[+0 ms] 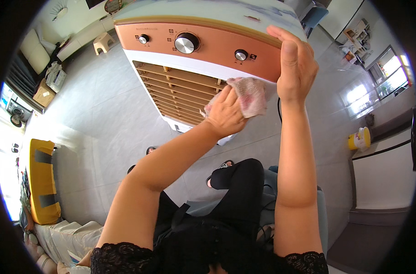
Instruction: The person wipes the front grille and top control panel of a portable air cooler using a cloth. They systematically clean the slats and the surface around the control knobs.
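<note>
Pale, pink-stained fabric cloth [251,98] at 3 o'clock on the tan slatted grille [174,90].
The left hand [228,112] presses its fingers over it; the right hand [298,69], fingers extended, meets the copper-coloured control panel [217,44] at 4 o'clock.

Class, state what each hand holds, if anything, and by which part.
The left hand holds a cloth toward its left side, under the fingers. The right hand holds nothing; it seems to rest on the machine's corner.

Grey tiled floor [107,118], small beige stool [103,43], bright window [390,66]
</note>
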The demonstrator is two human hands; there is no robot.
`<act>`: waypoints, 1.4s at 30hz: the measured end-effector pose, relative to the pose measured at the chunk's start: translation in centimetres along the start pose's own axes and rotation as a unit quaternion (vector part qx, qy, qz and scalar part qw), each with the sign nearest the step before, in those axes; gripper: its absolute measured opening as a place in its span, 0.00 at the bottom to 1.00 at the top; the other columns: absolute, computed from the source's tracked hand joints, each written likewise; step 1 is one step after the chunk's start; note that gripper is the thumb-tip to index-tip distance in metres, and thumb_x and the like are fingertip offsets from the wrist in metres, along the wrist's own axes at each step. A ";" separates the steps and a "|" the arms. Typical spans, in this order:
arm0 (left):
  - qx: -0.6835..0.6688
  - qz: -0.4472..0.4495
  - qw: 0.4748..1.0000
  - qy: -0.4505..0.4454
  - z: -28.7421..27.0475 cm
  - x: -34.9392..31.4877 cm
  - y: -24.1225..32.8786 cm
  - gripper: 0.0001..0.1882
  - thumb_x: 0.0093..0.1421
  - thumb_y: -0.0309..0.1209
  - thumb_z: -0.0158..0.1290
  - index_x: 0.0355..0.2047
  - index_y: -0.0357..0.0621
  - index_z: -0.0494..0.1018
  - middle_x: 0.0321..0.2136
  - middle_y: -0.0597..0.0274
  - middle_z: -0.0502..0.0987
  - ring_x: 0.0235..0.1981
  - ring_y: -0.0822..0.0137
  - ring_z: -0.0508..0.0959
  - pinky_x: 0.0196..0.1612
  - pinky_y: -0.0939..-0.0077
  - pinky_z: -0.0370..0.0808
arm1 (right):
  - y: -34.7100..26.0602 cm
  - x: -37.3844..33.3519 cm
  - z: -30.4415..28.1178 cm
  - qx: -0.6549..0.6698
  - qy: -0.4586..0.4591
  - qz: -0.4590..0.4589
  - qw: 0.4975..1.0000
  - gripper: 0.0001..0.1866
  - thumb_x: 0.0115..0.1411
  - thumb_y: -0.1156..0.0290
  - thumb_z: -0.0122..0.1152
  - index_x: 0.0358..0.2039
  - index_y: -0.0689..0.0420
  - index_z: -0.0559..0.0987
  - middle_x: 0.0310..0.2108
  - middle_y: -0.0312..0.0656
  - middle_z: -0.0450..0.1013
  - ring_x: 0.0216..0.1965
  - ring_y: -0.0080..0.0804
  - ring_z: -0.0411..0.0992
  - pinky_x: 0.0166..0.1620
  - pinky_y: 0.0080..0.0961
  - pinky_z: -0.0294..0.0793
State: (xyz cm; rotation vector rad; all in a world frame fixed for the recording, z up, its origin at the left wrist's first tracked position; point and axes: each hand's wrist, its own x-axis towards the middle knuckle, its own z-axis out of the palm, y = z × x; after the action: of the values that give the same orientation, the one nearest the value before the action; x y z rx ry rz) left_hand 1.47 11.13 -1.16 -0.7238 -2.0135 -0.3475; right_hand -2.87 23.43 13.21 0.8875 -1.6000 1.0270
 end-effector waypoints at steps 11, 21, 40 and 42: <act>0.051 -0.031 0.998 0.001 -2.8 0.0 -1.7 0.26 0.49 0.35 0.56 0.51 0.50 0.73 0.48 0.58 0.72 0.48 0.56 0.71 0.52 0.57 0.66 | -0.2 0.0 0.0 -0.003 0.011 0.018 1.000 0.15 0.62 0.55 0.58 0.34 0.53 0.84 0.29 0.35 0.80 0.30 0.29 0.72 0.43 0.24 0.66; 0.060 0.060 0.996 -0.040 3.1 2.7 4.3 0.15 0.48 0.32 0.53 0.37 0.42 0.77 0.43 0.63 0.73 0.49 0.59 0.67 0.54 0.60 0.63 | 0.1 0.0 -0.6 0.025 -0.021 0.078 0.996 0.21 0.63 0.48 0.53 0.36 0.53 0.84 0.30 0.35 0.80 0.34 0.32 0.72 0.43 0.27 0.70; 0.009 -0.246 0.969 0.022 -1.5 -6.6 -2.6 0.30 0.49 0.39 0.55 0.55 0.49 0.70 0.55 0.51 0.69 0.61 0.46 0.62 0.64 0.43 0.51 | -0.1 -0.6 -0.1 0.015 -0.070 0.044 0.996 0.26 0.68 0.52 0.43 0.45 0.63 0.80 0.44 0.46 0.78 0.48 0.35 0.73 0.55 0.29 0.67; 0.019 -0.289 0.947 0.138 -2.7 -7.9 -5.3 0.25 0.54 0.39 0.52 0.52 0.45 0.70 0.53 0.48 0.69 0.58 0.43 0.64 0.62 0.42 0.53 | 0.1 -0.7 -0.2 0.013 -0.073 0.035 0.997 0.27 0.69 0.52 0.42 0.45 0.63 0.79 0.44 0.46 0.78 0.48 0.35 0.73 0.55 0.29 0.67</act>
State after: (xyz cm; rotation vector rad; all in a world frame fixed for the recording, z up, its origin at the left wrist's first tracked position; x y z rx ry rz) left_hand 3.14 2.81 -6.24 -0.0333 -1.9189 -0.7067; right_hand -2.72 23.68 12.49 0.9493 -1.7531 1.0540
